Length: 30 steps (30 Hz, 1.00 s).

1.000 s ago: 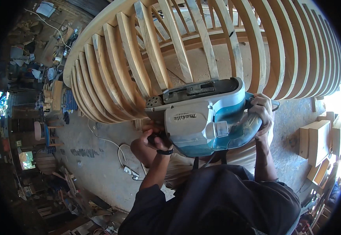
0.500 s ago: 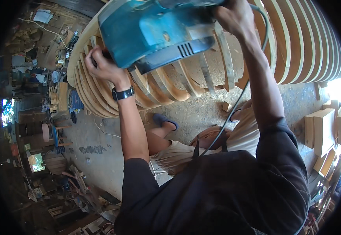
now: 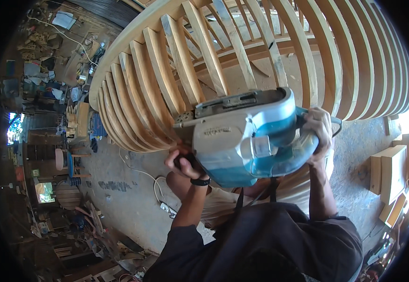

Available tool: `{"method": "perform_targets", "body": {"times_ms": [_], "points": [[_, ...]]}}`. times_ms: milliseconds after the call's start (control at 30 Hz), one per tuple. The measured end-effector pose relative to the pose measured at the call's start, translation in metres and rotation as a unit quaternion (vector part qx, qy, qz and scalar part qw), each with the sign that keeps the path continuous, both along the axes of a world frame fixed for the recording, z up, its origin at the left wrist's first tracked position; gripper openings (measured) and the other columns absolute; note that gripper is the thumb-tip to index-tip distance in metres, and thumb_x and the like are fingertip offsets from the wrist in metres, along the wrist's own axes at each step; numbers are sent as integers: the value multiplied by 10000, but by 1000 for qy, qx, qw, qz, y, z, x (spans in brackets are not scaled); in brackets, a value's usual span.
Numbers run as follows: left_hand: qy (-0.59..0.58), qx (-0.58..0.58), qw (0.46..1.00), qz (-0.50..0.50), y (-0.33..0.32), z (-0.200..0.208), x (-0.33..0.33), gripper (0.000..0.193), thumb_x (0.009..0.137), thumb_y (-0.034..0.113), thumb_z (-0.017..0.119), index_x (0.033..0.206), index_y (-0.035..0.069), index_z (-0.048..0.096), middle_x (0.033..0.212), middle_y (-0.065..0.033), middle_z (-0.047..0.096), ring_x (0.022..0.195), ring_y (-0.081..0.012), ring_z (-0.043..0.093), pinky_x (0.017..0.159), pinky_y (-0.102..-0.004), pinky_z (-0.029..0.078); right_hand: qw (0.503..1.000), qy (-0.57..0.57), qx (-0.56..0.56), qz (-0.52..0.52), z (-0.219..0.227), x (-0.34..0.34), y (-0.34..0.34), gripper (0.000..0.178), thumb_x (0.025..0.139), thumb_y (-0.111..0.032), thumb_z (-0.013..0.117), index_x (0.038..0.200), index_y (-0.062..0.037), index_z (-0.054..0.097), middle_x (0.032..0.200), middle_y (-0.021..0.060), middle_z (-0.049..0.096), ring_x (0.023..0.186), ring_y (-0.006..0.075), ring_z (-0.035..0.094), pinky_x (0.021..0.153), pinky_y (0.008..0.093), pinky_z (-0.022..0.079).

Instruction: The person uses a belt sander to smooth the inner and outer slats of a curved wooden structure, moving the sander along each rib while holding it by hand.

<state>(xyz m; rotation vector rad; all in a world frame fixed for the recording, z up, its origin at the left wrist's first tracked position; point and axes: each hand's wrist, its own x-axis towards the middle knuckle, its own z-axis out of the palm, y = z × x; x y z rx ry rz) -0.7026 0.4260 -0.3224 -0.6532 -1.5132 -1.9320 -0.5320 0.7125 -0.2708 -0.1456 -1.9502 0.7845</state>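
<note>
A large teal and grey corded belt sander (image 3: 232, 141) is turned on its side in front of me, between my body and a curved wooden frame (image 3: 204, 51). My right hand (image 3: 319, 131) is wrapped around its rear handle. At the tool's other end, my left hand (image 3: 183, 162) grips the dark front handle, mostly hidden in my fingers. The sander's long, open metal-edged side faces the frame's pale slats. Whether it touches them I cannot tell. Dark marks show on some slats.
The slatted frame curves across the top and right. A white cable with a socket strip (image 3: 168, 209) lies on the concrete floor (image 3: 120, 197) at left. Pale wooden boxes (image 3: 392, 174) stand at right. Scraps and tools clutter the left side.
The sander has come down from the upper part of the frame toward my body and tipped over, showing a different side. Both hands moved with it, still gripping its handles.
</note>
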Motion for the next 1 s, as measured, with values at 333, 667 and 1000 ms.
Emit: {"method": "perform_targets", "body": {"times_ms": [333,667,1000], "points": [[11,-91,986,139,55,110,-75,315,918,305,624,957,-3,577,798,-79,534,724,-158,541,619,-306,430,997,-67,-17,-35,82,-72,43,261,684,-170,655,898,-24,630,903,132,648,891,320,632,784,390,481],[-57,68,995,-42,128,199,-215,165,892,144,585,867,-19,592,741,-50,588,669,-171,579,581,-324,479,989,-119,-67,-63,171,-193,95,256,730,-94,558,952,-40,674,889,239,678,875,407,674,764,475,528],[270,-332,854,295,46,147,-137,400,884,348,685,905,-37,578,903,-137,533,780,-275,589,666,-402,457,997,-70,7,-21,103,-134,55,210,770,-125,619,958,-30,615,897,119,641,867,328,639,773,363,491]]}}
